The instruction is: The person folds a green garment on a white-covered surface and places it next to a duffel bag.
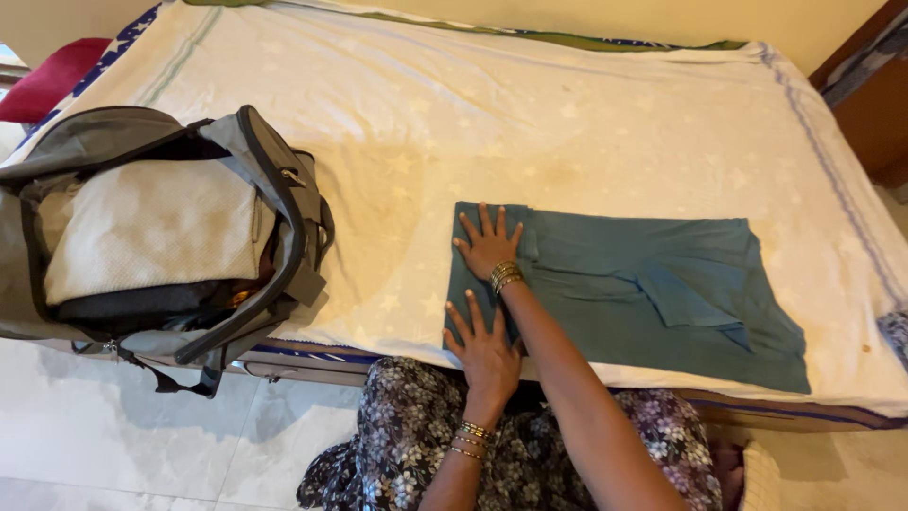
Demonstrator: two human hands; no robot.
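A teal garment lies folded flat on the near side of the bed, its long side along the bed's edge. My right hand rests palm down with fingers spread on the garment's far left corner. Just nearer to me, my left hand also lies flat with fingers apart on the near left corner. Both wrists wear bangles. Neither hand grips the cloth.
A white star-patterned sheet covers the bed. An open grey backpack holding a cream folded cloth sits at the bed's left near corner, overhanging the tiled floor. A red cushion lies far left; wooden furniture stands on the right.
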